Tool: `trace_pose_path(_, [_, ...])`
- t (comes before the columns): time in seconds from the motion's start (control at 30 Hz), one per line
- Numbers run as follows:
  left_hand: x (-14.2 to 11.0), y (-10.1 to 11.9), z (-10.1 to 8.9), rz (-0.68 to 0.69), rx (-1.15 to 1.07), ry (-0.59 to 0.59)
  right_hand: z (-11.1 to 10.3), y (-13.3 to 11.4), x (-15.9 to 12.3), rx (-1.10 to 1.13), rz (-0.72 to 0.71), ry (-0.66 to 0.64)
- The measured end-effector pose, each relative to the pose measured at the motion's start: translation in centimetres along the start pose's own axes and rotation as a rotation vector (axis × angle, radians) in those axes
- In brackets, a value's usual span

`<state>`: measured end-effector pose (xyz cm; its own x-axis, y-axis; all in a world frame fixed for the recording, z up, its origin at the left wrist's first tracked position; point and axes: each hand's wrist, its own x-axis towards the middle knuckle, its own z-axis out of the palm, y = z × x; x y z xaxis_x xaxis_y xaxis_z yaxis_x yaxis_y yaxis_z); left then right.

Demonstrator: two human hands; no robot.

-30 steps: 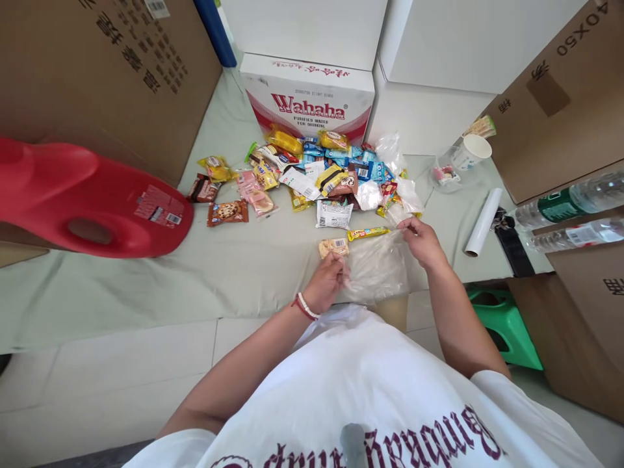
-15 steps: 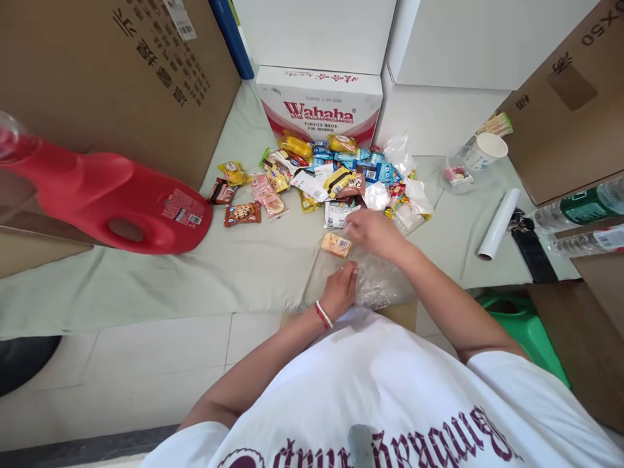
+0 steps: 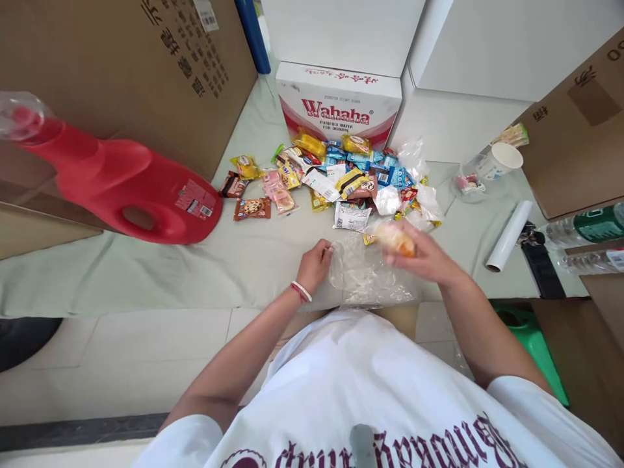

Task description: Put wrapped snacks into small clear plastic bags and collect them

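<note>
My left hand [image 3: 315,263] pinches the left edge of a clear plastic bag [image 3: 366,276] that lies on the pale green cloth in front of me. My right hand [image 3: 423,258] is closed on a small orange snack packet [image 3: 398,238], held just above the bag's right side and blurred by motion. Just beyond both hands lies a pile of several wrapped snacks [image 3: 341,179].
A red jug [image 3: 117,188] lies on its side at the left. A Wahaha carton [image 3: 338,104] stands behind the snacks. At the right are a paper cup [image 3: 498,160], a white roll [image 3: 509,235], water bottles [image 3: 585,226] and a green stool [image 3: 529,338]. Cardboard boxes stand around.
My right hand reached left to the orange packet by the bag, took it and carried it right, over the bag. My left hand kept hold of the bag's edge.
</note>
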<state>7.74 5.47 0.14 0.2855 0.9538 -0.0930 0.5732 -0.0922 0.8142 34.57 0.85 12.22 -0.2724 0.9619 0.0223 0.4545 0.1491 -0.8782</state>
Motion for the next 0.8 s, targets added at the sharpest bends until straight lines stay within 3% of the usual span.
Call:
trace_pose_path(0.07, [2.4,-1.2,-1.9,0.058,0.082,-0.079,1.4,1.8,-1.6,-0.031,0.086,-0.145])
trace_pose_path(0.1, [3.5,-1.7,-3.0,0.079,0.139,-0.073,2.3,2.9,-2.1,-0.057,0.154,-0.146])
trace_pose_path(0.13, [4.3,-2.1,-4.1,0.102,0.206,-0.013,3.2,4.1,-2.4,-0.069,0.226,-0.106])
trace_pose_path(0.23, [4.6,-1.3,-6.2,0.163,0.354,0.318,5.4,6.3,-2.9,0.026,0.383,0.045])
trace_pose_path(0.3, [3.3,0.8,-5.9,0.309,0.381,0.373,6.4,6.5,-3.0,0.173,0.411,0.093])
trace_pose_path(0.33, [2.3,2.1,-5.2,0.456,0.385,0.293,6.9,6.3,-3.0,0.262,0.415,0.114])
trace_pose_path(0.4, [0.7,4.4,-3.2,0.798,0.389,-0.037,7.6,5.9,-2.9,0.456,0.422,0.172])
trace_pose_path(0.43, [0.1,5.2,-2.1,0.862,0.395,-0.169,7.8,5.7,-2.9,0.554,0.429,0.206])
trace_pose_path(0.5, [-0.2,5.5,-0.4,0.806,0.403,-0.310,8.0,5.8,-3.0,0.712,0.462,0.272])
trace_pose_path(0.57, [0.2,4.3,-0.2,0.656,0.413,-0.342,7.7,6.2,-3.4,0.785,0.512,0.318])
trace_pose_path(0.7, [1.1,0.5,-3.0,0.527,0.462,-0.317,6.9,7.2,-4.6,0.829,0.545,0.345])
trace_pose_path(0.8, [0.6,-1.4,-5.3,0.414,0.505,-0.173,6.9,7.2,-5.1,0.804,0.540,0.342])
